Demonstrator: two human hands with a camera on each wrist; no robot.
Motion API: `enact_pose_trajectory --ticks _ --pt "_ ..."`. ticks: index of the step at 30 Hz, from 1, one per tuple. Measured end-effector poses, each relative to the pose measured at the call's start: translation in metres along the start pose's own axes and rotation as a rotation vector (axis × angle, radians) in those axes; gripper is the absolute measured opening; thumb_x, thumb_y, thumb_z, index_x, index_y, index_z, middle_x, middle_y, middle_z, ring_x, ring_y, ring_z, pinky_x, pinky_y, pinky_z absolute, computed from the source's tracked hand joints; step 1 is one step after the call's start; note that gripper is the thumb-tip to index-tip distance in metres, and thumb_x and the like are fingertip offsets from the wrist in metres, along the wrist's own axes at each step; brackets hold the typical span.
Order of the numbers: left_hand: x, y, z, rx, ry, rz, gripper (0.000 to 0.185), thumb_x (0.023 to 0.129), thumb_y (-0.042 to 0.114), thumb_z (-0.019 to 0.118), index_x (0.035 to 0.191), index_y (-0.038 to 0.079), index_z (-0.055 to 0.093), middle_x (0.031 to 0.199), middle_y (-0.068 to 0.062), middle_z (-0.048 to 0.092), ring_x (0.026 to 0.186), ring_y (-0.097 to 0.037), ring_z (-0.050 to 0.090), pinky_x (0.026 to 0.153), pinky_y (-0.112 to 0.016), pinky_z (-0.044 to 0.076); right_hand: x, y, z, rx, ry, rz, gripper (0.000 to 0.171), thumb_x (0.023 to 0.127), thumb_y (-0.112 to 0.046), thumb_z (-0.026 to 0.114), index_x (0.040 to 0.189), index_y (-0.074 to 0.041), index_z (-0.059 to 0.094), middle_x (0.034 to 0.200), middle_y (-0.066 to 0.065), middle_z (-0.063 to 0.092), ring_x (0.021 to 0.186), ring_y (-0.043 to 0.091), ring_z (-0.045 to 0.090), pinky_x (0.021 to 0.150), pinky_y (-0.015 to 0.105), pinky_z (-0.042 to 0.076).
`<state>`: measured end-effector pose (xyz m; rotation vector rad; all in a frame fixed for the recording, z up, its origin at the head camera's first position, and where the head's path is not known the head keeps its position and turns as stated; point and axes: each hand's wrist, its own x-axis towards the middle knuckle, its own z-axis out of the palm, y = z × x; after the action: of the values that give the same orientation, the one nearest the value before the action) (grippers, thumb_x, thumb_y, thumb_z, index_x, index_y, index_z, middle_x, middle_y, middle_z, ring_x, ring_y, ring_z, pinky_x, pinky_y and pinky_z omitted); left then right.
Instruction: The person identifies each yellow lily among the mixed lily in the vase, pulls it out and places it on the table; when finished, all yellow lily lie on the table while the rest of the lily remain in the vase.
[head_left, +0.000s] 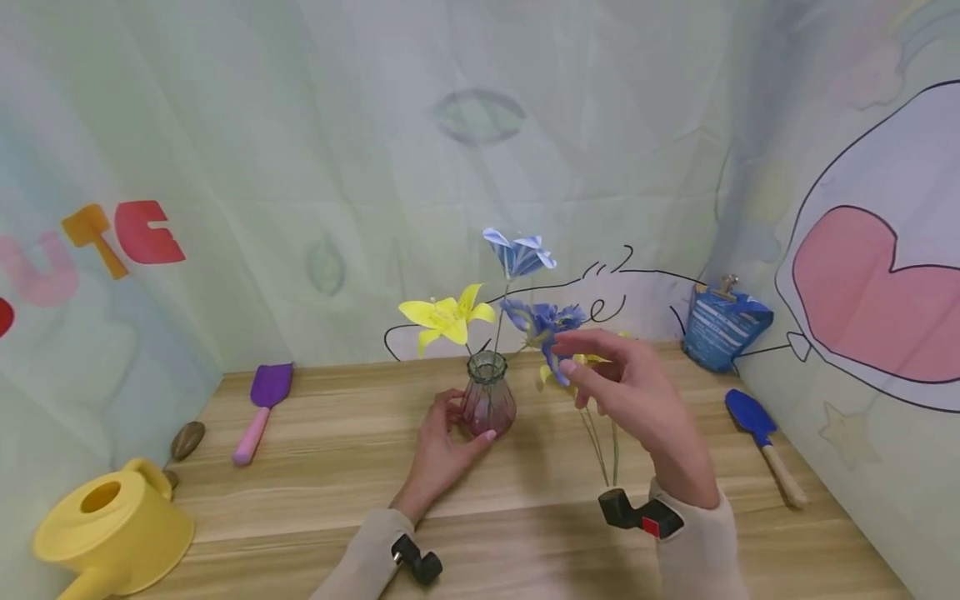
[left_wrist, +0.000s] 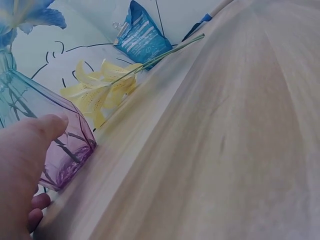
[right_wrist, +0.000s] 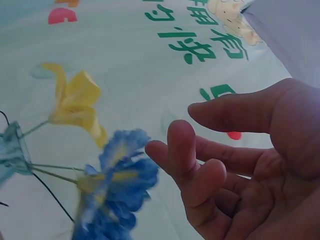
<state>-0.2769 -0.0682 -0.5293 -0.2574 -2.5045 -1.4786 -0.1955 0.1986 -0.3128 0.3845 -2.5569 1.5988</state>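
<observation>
My left hand (head_left: 441, 454) holds the lower part of a ribbed glass vase (head_left: 489, 407), green at the neck and purple below, standing upright on the table. A yellow lily (head_left: 447, 317), a pale blue flower (head_left: 521, 255) and a darker blue-violet flower (head_left: 542, 320) rise from its mouth. Close by the darker flower is my right hand (head_left: 637, 387), thumb apart from the fingers, with nothing between them in the right wrist view. Behind that hand, yellow lilies (left_wrist: 97, 90) with green stems lie on the table, partly hidden in the head view.
On the left are a yellow watering can (head_left: 123, 533), a brown stone (head_left: 187, 440) and a purple spade with a pink handle (head_left: 253, 433). A clipped blue bag (head_left: 723, 329) and a blue trowel (head_left: 750, 417) stand and lie at right. Printed cloth (head_left: 300, 167) borders the wooden table (head_left: 337, 483).
</observation>
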Motion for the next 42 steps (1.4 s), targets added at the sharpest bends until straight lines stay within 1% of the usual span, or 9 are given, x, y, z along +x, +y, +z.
enact_pose_trajectory --ticks 5,12,17,21,24,28,34,39,42 --pt "0.002 0.001 0.0 -0.015 0.001 0.009 0.082 0.08 0.034 0.094 0.148 0.021 0.049 0.124 -0.01 0.068 0.116 -0.025 0.066 0.108 -0.047 0.057 0.011 0.004 0.02 0.044 -0.02 0.023 0.04 0.107 -0.026 0.068 0.145 -0.014 0.065 0.14 0.011 0.072 0.071 0.021 0.069 0.055 0.026 0.05" --pt "0.0 0.0 -0.002 -0.008 0.001 0.0 0.084 0.08 0.035 0.094 0.149 0.019 0.049 0.123 -0.01 0.068 0.115 -0.024 0.065 0.107 -0.047 0.056 0.032 0.017 0.047 0.149 -0.058 0.079 0.043 0.106 -0.02 0.068 0.148 -0.014 0.063 0.143 0.012 0.071 0.071 0.023 0.07 0.054 0.023 0.048" --pt "-0.002 -0.001 -0.003 -0.012 0.004 0.003 0.082 0.08 0.033 0.094 0.148 0.021 0.05 0.124 -0.011 0.068 0.116 -0.025 0.065 0.107 -0.047 0.056 0.042 0.022 0.061 0.141 -0.07 0.089 0.044 0.104 -0.019 0.07 0.147 -0.013 0.064 0.145 0.013 0.07 0.072 0.022 0.071 0.055 0.023 0.048" --pt "-0.002 0.0 -0.004 -0.013 0.012 0.031 0.08 0.08 0.033 0.094 0.146 0.02 0.051 0.123 -0.011 0.068 0.114 -0.025 0.066 0.105 -0.047 0.057 0.05 0.023 0.07 0.108 -0.053 0.085 0.042 0.102 -0.021 0.071 0.143 -0.013 0.068 0.144 0.01 0.071 0.069 0.018 0.07 0.056 0.024 0.049" --pt "-0.002 0.001 -0.004 -0.004 0.016 0.042 0.079 0.08 0.033 0.093 0.145 0.019 0.051 0.121 -0.01 0.068 0.112 -0.024 0.066 0.103 -0.046 0.058 0.056 0.025 0.076 0.1 -0.035 0.076 0.039 0.101 -0.02 0.072 0.139 -0.012 0.071 0.141 0.012 0.073 0.067 0.02 0.07 0.054 0.023 0.048" --pt "-0.001 0.002 -0.004 0.003 0.013 0.026 0.08 0.08 0.033 0.093 0.146 0.021 0.05 0.122 -0.01 0.068 0.113 -0.023 0.065 0.103 -0.044 0.057 0.064 0.031 0.085 0.115 -0.023 0.064 0.035 0.1 -0.016 0.073 0.135 -0.01 0.074 0.137 0.014 0.074 0.067 0.024 0.07 0.053 0.024 0.048" --pt "-0.001 0.002 -0.004 0.014 0.005 0.02 0.079 0.082 0.035 0.093 0.147 0.022 0.05 0.123 -0.009 0.067 0.113 -0.022 0.065 0.103 -0.044 0.057 0.074 0.036 0.095 0.105 0.015 0.026 0.034 0.1 -0.013 0.072 0.134 -0.007 0.074 0.136 0.016 0.075 0.06 0.014 0.066 0.057 0.024 0.051" --pt "-0.001 0.0 -0.004 0.014 0.001 0.022 0.079 0.082 0.036 0.092 0.147 0.023 0.049 0.124 -0.008 0.067 0.114 -0.022 0.065 0.105 -0.045 0.057 0.08 0.037 0.102 0.092 0.035 0.022 0.033 0.099 -0.013 0.071 0.132 -0.008 0.076 0.133 0.014 0.077 0.062 0.02 0.068 0.062 0.026 0.057" --pt "-0.001 0.0 -0.004 0.006 -0.003 0.017 0.08 0.082 0.036 0.093 0.148 0.023 0.049 0.124 -0.008 0.067 0.114 -0.022 0.065 0.106 -0.045 0.057 0.083 0.038 0.106 0.08 0.039 0.019 0.032 0.099 -0.011 0.071 0.13 -0.007 0.077 0.13 0.014 0.078 0.06 0.019 0.067 0.061 0.026 0.057"
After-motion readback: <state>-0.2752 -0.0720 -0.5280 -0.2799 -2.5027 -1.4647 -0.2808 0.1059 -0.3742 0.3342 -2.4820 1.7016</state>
